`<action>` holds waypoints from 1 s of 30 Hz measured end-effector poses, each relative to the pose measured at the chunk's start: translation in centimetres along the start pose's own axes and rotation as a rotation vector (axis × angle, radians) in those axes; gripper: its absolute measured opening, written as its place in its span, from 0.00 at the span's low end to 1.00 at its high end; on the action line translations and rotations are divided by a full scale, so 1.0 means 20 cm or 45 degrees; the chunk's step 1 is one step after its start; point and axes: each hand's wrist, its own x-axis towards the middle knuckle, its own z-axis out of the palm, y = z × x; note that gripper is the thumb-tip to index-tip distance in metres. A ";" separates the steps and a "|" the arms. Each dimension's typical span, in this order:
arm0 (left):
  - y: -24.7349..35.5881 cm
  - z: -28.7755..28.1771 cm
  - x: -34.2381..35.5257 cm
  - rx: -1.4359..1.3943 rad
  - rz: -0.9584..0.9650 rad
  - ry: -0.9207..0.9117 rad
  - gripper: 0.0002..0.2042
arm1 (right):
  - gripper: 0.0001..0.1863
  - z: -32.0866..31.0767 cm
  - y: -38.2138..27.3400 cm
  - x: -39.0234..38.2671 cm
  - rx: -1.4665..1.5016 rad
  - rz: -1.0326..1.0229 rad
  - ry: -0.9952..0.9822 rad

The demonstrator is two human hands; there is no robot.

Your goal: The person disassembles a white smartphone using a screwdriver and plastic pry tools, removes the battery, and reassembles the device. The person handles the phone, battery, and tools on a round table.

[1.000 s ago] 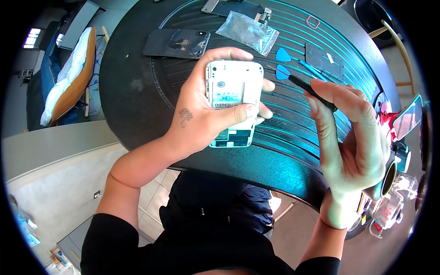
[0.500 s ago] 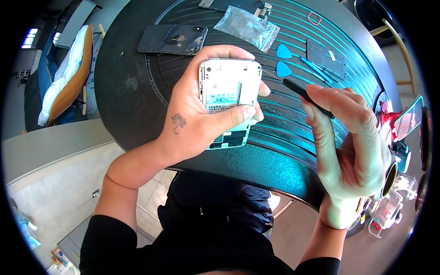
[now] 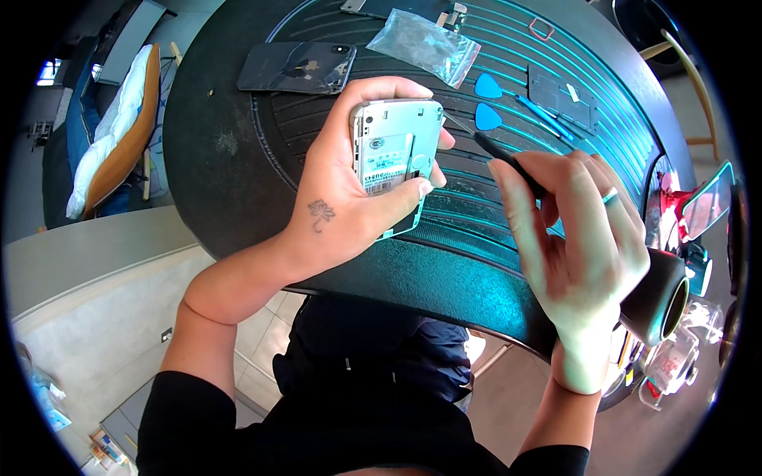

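My left hand (image 3: pixel 329 194) grips a silver-white phone (image 3: pixel 397 123) whose back cover is off, thumb along its lower right edge and fingers behind it. Inside the phone, a label and a dark battery-like section show near my thumb. Between the thumb and fingers of my right hand (image 3: pixel 583 238) is a screwdriver (image 3: pixel 504 155) with a black handle. Its thin shaft points up and left at the phone's upper right edge; whether the tip touches is too fine to tell. Both hands are above a dark round table (image 3: pixel 214 151).
Beyond my left hand lies a dark phone with a cracked back (image 3: pixel 294 68). A clear zip bag (image 3: pixel 421 46), two blue picks (image 3: pixel 488 117), blue slim tools (image 3: pixel 544 117), a dark flat plate (image 3: pixel 559 99) and a small red frame (image 3: pixel 541 29) lie farther back. A dark cup (image 3: pixel 647 297) stands beside my right wrist.
My right hand has moved left with the screwdriver, bringing its shaft closer to the phone. My left hand has tilted the phone, and its face now looks darker and narrower.
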 end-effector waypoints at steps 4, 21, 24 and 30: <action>-0.01 0.00 0.00 0.067 0.037 0.024 0.30 | 0.06 0.02 0.02 -0.01 -0.139 0.104 -0.109; -0.05 -0.01 0.03 -0.132 -0.231 -0.125 0.21 | 0.08 0.21 0.12 -0.18 -0.124 0.050 0.048; -0.04 -0.03 0.03 -0.026 -0.177 -0.151 0.24 | 0.07 0.19 0.10 -0.17 -0.096 0.043 0.109; -0.09 0.03 0.03 0.051 -0.009 -0.136 0.25 | 0.07 0.20 0.13 -0.17 -0.086 0.111 0.155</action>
